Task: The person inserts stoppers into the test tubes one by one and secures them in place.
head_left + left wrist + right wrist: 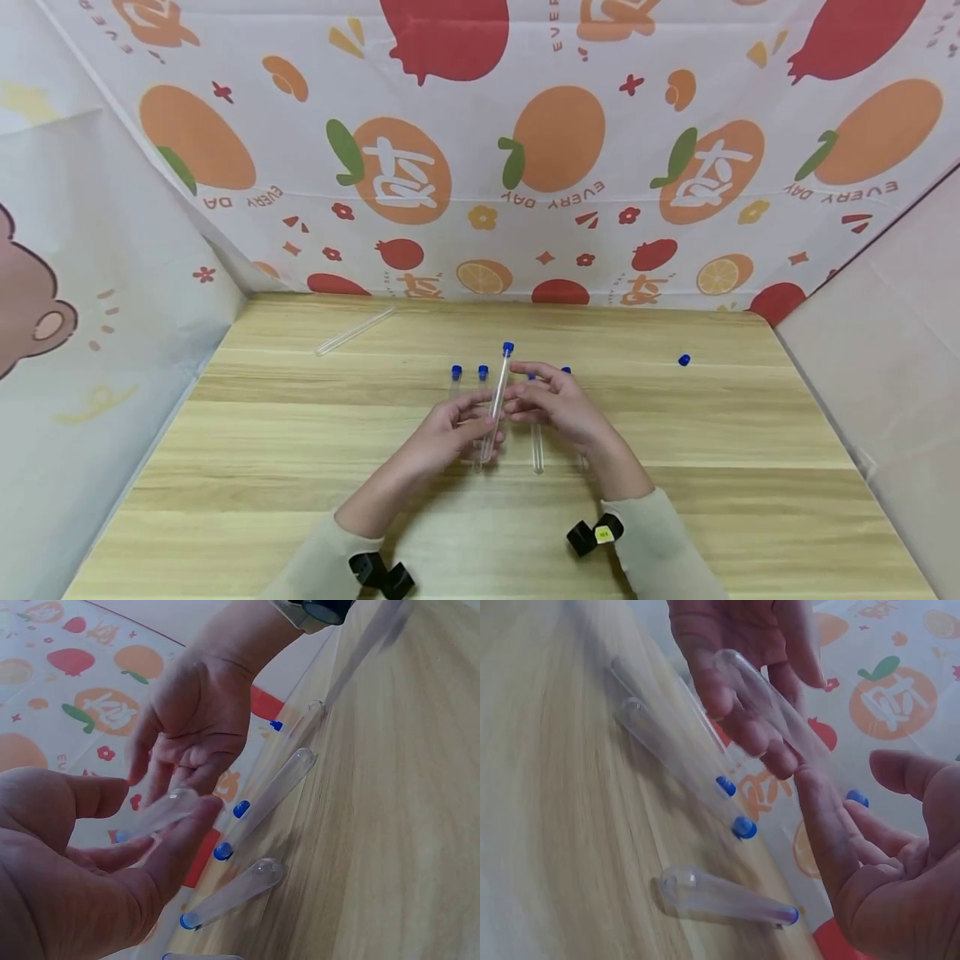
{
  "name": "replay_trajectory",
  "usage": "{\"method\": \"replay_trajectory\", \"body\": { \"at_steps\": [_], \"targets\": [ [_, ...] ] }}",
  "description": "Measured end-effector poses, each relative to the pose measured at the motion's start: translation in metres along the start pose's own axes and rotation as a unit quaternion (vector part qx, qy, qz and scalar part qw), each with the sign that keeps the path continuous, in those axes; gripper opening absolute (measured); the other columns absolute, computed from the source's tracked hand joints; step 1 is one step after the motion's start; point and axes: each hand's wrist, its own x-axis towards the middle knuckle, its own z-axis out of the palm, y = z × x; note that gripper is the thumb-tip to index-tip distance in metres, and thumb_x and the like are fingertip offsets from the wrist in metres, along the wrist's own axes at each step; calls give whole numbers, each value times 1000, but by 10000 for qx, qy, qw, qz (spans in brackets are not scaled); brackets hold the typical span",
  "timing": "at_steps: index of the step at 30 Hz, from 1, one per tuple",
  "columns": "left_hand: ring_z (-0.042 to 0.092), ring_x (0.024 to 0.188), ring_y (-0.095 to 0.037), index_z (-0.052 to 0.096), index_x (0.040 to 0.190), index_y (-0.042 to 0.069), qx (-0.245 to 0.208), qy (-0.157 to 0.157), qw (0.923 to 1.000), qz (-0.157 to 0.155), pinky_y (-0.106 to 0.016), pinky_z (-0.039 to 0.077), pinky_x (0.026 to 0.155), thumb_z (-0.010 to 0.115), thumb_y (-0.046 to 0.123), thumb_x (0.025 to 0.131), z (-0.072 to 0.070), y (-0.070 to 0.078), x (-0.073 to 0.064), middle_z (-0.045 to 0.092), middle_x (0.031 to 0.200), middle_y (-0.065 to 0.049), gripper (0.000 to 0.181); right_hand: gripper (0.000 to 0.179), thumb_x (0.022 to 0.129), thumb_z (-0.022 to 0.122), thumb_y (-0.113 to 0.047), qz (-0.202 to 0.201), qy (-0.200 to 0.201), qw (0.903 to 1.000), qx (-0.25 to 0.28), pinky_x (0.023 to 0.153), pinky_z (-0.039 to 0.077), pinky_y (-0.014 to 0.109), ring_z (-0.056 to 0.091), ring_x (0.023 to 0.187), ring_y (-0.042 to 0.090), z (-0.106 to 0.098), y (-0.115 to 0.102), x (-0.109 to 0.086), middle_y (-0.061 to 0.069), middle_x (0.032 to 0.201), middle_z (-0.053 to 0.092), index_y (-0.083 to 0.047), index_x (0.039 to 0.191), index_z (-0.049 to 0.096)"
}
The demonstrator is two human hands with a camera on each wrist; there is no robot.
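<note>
Above the middle of the table, a clear test tube [499, 390] with a blue cap leans with its capped end up and away. My left hand [447, 429] holds its lower part between thumb and fingers. My right hand [566, 408] is on the tube's other side, its fingers extended at the tube and its thumb apart from it in the right wrist view. Whether those fingers bear on the glass is hard to tell. Beneath the hands lie several more blue-capped test tubes [724, 896], side by side on the table and partly hidden in the head view.
An uncapped test tube [356, 332] lies at the back left of the wooden table [247, 467]. One loose blue cap [684, 360] lies at the back right. Behind the table hangs a fruit-printed cloth [465, 167].
</note>
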Motion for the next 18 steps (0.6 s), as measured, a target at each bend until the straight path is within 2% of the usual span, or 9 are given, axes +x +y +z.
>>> {"method": "replay_trajectory", "body": {
  "at_steps": [5,12,18],
  "targets": [
    [57,119,-46,31,153,-1,62,-136,9999,4,-46,57,94,56,9,100,1,0,-1,48,143,-27,59,48,101,57,-12,229,-80,9995,-177,84,61,35,72,89,21,-4,1,1,18,112,70,-7,147,44],
    [53,124,-49,29,152,-5,147,-286,9995,-4,-46,57,94,55,9,101,3,-1,-2,43,148,-28,60,52,102,55,-12,419,-325,9970,-568,82,62,36,73,89,25,-8,-1,0,20,115,69,-6,150,39],
    [52,125,-48,27,152,-8,262,-402,9988,-56,-46,56,96,54,9,102,6,-3,-4,40,149,-29,60,53,102,55,-14,572,-340,9953,-702,80,62,37,73,90,27,-10,1,-2,20,116,69,-7,152,37]
  ]
}}
